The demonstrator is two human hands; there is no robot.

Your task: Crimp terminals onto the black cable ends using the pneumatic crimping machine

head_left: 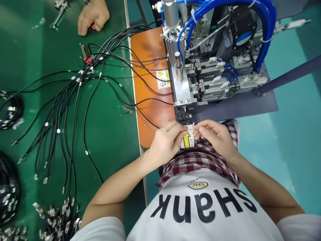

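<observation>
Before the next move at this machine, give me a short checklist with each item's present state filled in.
1. Left hand and right hand in view: ok, fingertips close together at the white label with a yellow arrow.
2. Item at the fingertips identified: cannot tell, too small and partly covered.
3. Both hands out from under the silver metal cylinder: ok, they are nearer the body.
4. Thin black cables untangled: not ok, they cross and bunch on the green tabletop.
5. Other person's hand away from the machine: ok, it is at the tabletop.
</observation>
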